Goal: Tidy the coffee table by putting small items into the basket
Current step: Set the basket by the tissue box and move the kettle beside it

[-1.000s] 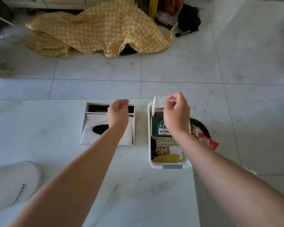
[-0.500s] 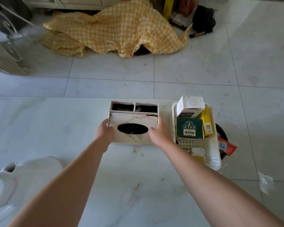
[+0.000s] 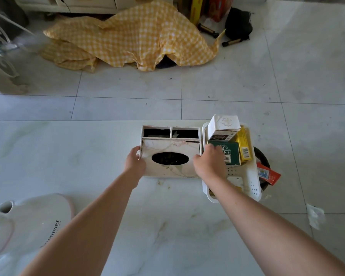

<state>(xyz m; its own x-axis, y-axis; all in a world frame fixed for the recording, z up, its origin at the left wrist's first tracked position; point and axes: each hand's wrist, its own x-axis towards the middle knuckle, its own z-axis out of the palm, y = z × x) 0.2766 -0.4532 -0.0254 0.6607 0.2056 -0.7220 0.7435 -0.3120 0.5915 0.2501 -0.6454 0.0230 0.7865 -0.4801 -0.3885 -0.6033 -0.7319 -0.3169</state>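
Observation:
A white plastic basket (image 3: 254,186) sits at the marble table's far right edge. It holds a white carton (image 3: 224,125), a green box (image 3: 230,153) and a yellow box (image 3: 244,145). Left of it, touching it, stands a marble-patterned tissue box organiser (image 3: 170,152) with an oval slot and two back compartments. My left hand (image 3: 134,163) grips the organiser's left side. My right hand (image 3: 208,163) holds its right side, fingers between the organiser and the basket, partly covering the green box.
A white jug-like vessel (image 3: 28,220) with lettering lies at the table's near left. A dark bin (image 3: 264,162) with a red wrapper (image 3: 268,174) stands on the floor under the basket's right side. Yellow checked cloth (image 3: 131,38) lies on the tiled floor beyond.
My right hand let go of the white carton, which now rests in the basket. Both hands then came down onto the sides of the tissue box organiser.

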